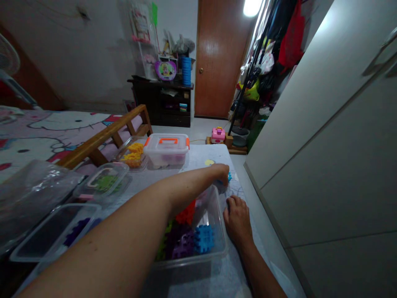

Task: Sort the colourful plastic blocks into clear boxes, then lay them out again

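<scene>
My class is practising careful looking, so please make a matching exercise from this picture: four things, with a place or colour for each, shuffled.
1. left hand
2. right hand
3. lidded box's handle
4. yellow pieces

A. beside the wooden rail
B. right of the large open container
C. orange
D. at a blue piece

Pairs: 1-D, 2-B, 3-C, 4-A

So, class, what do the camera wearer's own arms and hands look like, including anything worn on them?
The left arm and right arm are bare as far as they show, with no sleeve in view. The left hand and right hand wear no gloves, and no watch or bracelet shows. Small spots mark the left arm.
</scene>
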{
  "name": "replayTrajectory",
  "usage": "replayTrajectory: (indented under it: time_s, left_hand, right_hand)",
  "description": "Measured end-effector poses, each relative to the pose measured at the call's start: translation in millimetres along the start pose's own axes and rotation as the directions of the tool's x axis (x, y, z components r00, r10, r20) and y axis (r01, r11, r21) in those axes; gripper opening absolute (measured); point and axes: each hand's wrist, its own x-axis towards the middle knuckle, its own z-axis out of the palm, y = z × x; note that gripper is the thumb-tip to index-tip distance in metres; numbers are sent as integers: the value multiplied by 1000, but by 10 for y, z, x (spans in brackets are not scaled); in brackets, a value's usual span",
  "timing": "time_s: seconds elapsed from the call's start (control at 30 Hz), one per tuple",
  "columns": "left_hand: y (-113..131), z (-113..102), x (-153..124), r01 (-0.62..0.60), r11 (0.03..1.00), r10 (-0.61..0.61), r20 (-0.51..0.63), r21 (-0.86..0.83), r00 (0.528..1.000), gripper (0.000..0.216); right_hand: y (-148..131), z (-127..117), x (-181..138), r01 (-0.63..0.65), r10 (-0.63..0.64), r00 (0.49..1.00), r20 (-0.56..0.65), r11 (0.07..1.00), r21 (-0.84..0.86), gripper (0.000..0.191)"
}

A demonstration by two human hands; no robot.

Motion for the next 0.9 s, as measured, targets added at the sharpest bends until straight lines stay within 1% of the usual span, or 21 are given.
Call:
replayTrajectory:
  time_s: [0.03, 0.07, 0.17, 0.2, 0.27, 0.37, 0.47, 0.6, 0.67, 0.77, 0.83, 0.9]
  left_hand:
    - [-3, 49, 229, 43, 994, -42, -8, 101, 999, 50]
    - [1, 93, 468, 86, 972, -94, 23, 220, 995, 49]
    - [15, 187, 1099, 94, 948, -117, 58, 305, 991, 52]
    - [9, 210, 1245, 95, 939, -126, 72, 331, 989, 53]
    - [-25, 252, 1424, 97, 920, -144, 97, 380, 985, 57]
    - [-98, 311, 1493, 92, 899, -158, 122, 428, 980, 66]
    - [-145, 342, 1481, 80, 889, -156, 133, 451, 979, 67]
    - [-159, 281, 1487, 59, 887, -137, 138, 458, 981, 68]
    - [-147, 198, 1486, 53, 888, -123, 124, 457, 985, 68]
    - [-91, 9, 1427, 44, 889, -96, 93, 456, 991, 64]
    - [-24, -151, 1326, 34, 889, -77, 77, 457, 994, 60]
    - [61, -327, 1165, 24, 887, -62, 66, 461, 996, 56]
  right_hand:
    - [-2, -1, 0, -2, 2, 1000, -3, 1000, 2, 27]
    - [-5, -3, 0, -4, 4, 1000, -6, 1000, 4, 27]
    - [-11, -9, 2, -2, 2, 1000, -13, 1000, 7, 27]
    - [-12, -10, 3, -2, 2, 1000, -12, 1000, 7, 27]
    - [-12, -9, 6, -3, 3, 1000, -9, 1000, 6, 27]
    - [-5, 0, 10, -2, 2, 1000, -7, 1000, -2, 26]
    - [0, 11, 10, 3, -3, 1000, -6, 1000, -8, 26]
    - [-2, 14, 6, 8, -8, 1000, -15, 1000, -11, 25]
    - [-4, 9, 4, 8, -8, 1000, -18, 1000, -9, 25]
    - [-2, 3, 2, 2, -2, 1000, -13, 1000, -10, 25]
    - [1, 1, 3, 0, 0, 1000, -10, 1000, -13, 23]
    - [2, -4, 4, 7, -7, 1000, -11, 1000, -15, 20]
